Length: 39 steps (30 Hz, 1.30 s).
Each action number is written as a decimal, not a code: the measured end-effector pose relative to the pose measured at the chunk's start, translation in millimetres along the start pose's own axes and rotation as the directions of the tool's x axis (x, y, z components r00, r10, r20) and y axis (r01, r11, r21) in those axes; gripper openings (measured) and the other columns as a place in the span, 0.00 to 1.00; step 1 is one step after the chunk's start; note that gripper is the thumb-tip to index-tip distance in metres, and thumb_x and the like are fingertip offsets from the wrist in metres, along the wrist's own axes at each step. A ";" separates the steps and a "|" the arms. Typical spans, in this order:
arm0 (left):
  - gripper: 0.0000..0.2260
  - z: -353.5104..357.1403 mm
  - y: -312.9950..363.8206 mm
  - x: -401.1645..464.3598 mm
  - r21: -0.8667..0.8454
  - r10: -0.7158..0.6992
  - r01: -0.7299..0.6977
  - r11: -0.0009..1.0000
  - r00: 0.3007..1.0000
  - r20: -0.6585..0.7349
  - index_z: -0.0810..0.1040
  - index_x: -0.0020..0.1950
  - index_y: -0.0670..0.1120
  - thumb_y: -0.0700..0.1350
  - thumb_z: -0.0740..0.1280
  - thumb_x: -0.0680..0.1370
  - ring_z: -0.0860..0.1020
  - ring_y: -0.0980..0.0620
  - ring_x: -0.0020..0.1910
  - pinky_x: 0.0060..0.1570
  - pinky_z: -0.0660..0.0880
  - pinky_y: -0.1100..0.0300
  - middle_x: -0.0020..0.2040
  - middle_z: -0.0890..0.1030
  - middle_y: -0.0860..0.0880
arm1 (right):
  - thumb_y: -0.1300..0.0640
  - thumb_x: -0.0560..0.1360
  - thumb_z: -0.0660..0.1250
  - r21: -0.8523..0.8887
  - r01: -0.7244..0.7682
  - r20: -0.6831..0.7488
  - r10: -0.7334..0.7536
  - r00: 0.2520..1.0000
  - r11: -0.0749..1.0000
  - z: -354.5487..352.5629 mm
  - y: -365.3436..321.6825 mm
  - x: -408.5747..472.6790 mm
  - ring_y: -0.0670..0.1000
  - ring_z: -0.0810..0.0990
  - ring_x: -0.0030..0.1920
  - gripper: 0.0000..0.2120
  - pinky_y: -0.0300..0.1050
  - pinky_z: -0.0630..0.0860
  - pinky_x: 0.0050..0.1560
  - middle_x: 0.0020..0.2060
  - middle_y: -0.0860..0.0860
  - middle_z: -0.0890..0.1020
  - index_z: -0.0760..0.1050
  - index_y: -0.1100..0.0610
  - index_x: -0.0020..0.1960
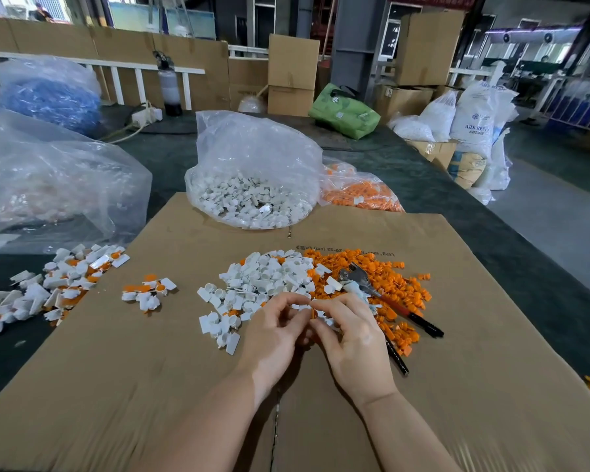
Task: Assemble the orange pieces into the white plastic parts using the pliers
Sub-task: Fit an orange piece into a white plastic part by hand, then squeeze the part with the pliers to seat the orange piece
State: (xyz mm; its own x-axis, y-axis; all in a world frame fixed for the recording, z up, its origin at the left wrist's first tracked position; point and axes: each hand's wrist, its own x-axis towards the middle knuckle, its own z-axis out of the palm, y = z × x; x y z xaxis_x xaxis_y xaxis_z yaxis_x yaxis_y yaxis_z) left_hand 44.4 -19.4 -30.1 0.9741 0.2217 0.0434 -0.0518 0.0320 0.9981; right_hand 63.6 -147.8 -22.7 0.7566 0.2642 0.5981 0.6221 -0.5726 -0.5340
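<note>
**Both hands pinch small parts over the cardboard sheet**

Flattened brown cardboard sheet (321, 386) covers a dark green workbench (171, 155) in a factory hall, with stacked cartons (292, 74) and white resin sacks (481, 120) behind. Taking the sheet as the landmark: at its middle lies a heap of loose white plastic parts (263, 281), and touching that heap on its right is a heap of orange pieces (378, 281). The pliers (365, 282) lie on the orange heap untouched — metal head toward the far edge, red-and-black handles (419, 321) running toward the sheet's near right.

Just nearer than the two heaps, the left hand (273, 338) and the right hand (355, 338) meet fingertip to fingertip. The left hand's curled fingers pinch a small white part (300, 306); the right hand's thumb and forefinger pinch a small orange piece (312, 314) against it.

On the sheet's left portion sits a small cluster of assembled white-and-orange parts (149, 292), and a larger pile of them (55, 284) spreads over its left edge onto the bench. At the far edge stands an open clear bag of white parts (252, 195) — beside it, to the right, a bag of orange pieces (361, 192). Left of the sheet sits a large crumpled clear bag (48, 185).
</note>
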 end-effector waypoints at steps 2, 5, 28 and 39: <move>0.09 0.1 -0.1 0.7 -0.012 -0.012 0.012 1.000 1.000 -0.006 0.80 0.44 0.56 0.40 0.67 0.77 0.78 0.54 0.32 0.37 0.77 0.62 0.30 0.78 0.52 | 0.63 0.72 0.71 -0.003 0.000 0.003 0.000 1.000 1.000 0.0 0.4 -0.2 0.45 0.74 0.43 0.10 0.34 0.72 0.45 0.41 0.48 0.75 0.81 0.55 0.52; 0.08 -0.9 -0.1 1.0 -0.009 -0.022 0.022 1.000 1.000 0.001 0.80 0.45 0.54 0.40 0.67 0.77 0.78 0.54 0.32 0.38 0.78 0.60 0.29 0.77 0.52 | 0.63 0.72 0.71 -0.012 0.008 0.012 -0.008 1.000 1.000 0.1 0.5 -0.2 0.45 0.74 0.44 0.10 0.35 0.73 0.45 0.41 0.47 0.75 0.81 0.55 0.52; 0.06 1.6 9.6 4.3 -0.016 -0.097 0.096 0.995 0.993 -0.070 0.79 0.49 0.45 0.36 0.64 0.78 0.77 0.58 0.29 0.32 0.75 0.67 0.28 0.77 0.52 | 0.40 0.75 0.57 -0.630 -0.447 0.092 0.632 0.769 0.635 -41.1 24.1 29.5 0.57 0.65 0.64 0.22 0.58 0.55 0.68 0.62 0.50 0.71 0.68 0.52 0.64; 0.04 -0.9 35.8 20.2 -0.302 -0.233 0.169 0.938 0.954 -0.190 0.76 0.48 0.42 0.35 0.66 0.77 0.74 0.54 0.23 0.28 0.74 0.60 0.27 0.77 0.47 | 0.49 0.78 0.57 -0.115 -0.480 0.462 0.474 0.749 0.870 -55.9 -16.7 43.1 0.47 0.71 0.34 0.12 0.42 0.65 0.34 0.35 0.48 0.72 0.72 0.55 0.42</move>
State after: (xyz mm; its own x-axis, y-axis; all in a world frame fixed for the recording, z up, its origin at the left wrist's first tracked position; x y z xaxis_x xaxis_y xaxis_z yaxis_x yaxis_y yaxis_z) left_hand 62.1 -12.9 6.5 0.8993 0.3893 -0.1992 0.0498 0.3613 0.9311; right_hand 74.6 -170.1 45.4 0.9551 0.2849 -0.0814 0.1547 -0.7137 -0.6831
